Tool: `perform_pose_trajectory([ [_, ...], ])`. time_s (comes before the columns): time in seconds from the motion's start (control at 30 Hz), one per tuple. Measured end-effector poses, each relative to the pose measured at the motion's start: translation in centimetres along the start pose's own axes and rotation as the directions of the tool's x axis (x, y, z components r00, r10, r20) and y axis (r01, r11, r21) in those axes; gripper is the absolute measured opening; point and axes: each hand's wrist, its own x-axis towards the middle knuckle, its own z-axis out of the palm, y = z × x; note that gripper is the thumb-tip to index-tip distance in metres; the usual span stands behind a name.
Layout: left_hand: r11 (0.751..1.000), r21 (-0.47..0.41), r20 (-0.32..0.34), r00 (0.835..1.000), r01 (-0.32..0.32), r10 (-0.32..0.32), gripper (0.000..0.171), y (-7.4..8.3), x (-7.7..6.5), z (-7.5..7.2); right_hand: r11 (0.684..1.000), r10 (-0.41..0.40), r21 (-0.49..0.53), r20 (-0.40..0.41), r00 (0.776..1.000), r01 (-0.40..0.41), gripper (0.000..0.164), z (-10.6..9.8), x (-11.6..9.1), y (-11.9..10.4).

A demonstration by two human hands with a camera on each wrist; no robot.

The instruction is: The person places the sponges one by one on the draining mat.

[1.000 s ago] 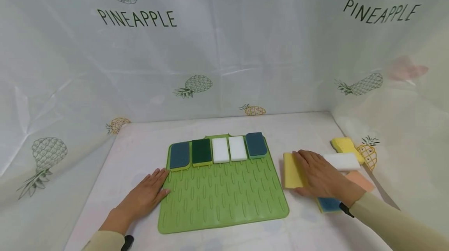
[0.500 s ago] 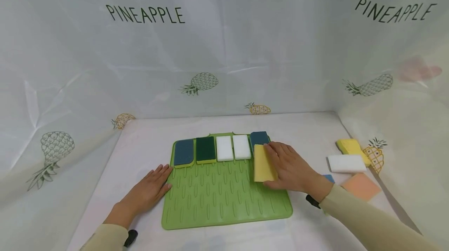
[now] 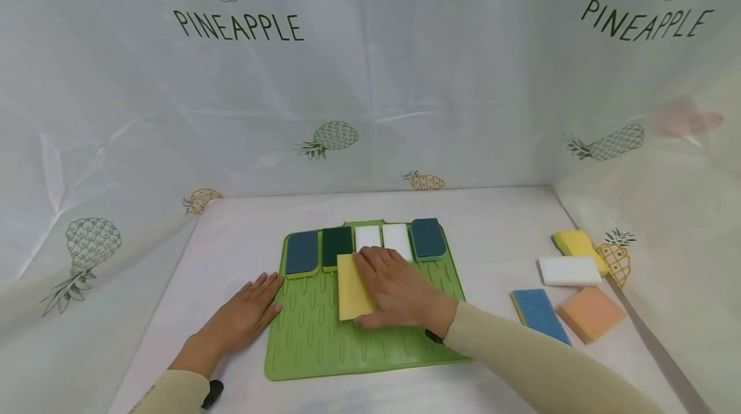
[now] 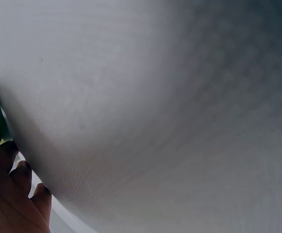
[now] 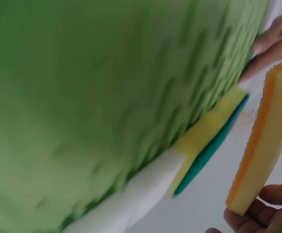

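Observation:
My right hand (image 3: 399,288) grips a pale yellow sponge (image 3: 352,288) by its sides, over the middle of the green ribbed mat (image 3: 312,350). In the right wrist view this sponge (image 5: 264,141) shows a rough orange face turned toward the mat, and stands apart from it. My left hand (image 3: 243,314) rests flat on the table with its fingertips at the mat's left edge. Along the mat's back edge lie a blue sponge (image 3: 302,252), a dark green one (image 3: 337,243), two white blocks (image 3: 396,240), partly behind my right hand, and another blue sponge (image 3: 428,238).
Right of the mat lie a blue sponge (image 3: 541,315), an orange sponge (image 3: 593,313), a white block (image 3: 570,270) and a yellow bone-shaped sponge (image 3: 579,247). A pineapple-printed sheet (image 3: 440,80) rises behind the table and at both sides.
My right hand has carried the yellow sponge leftward from the table right of the mat to above the mat's middle. The left hand stays at the mat's left edge.

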Motion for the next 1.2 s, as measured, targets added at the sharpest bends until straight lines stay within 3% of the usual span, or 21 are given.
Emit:
perform_pose_trajectory([
  [0.27, 1.0, -0.002, -0.001, 1.0, 0.001, -0.001, 0.061, -0.2, 0.1, 0.2, 0.998, -0.058, 0.017, 0.05, 0.997, 0.058, 0.113, 1.1, 3.4, -5.0],
  [0.47, 1.0, -0.004, -0.005, 1.0, -0.003, 0.003, 0.061, -0.3, 0.1, 0.3, 0.998, -0.057, 0.01, 0.133, 0.989, 0.056, 0.112, 2.4, 5.0, -7.4],
  [0.8, 0.999, 0.032, -0.015, 1.0, -0.016, 0.017, 0.061, -0.3, 0.3, 0.2, 1.0, -0.027, 0.014, 0.181, 0.983, 0.025, 0.114, 3.4, 5.8, -8.7],
  [1.2, 0.995, 0.088, -0.007, 0.999, -0.037, 0.038, 0.061, -0.6, 1.1, 0.0, 1.0, -0.011, 0.012, 0.167, 0.986, 0.009, 0.11, 4.7, 6.6, -9.7],
])
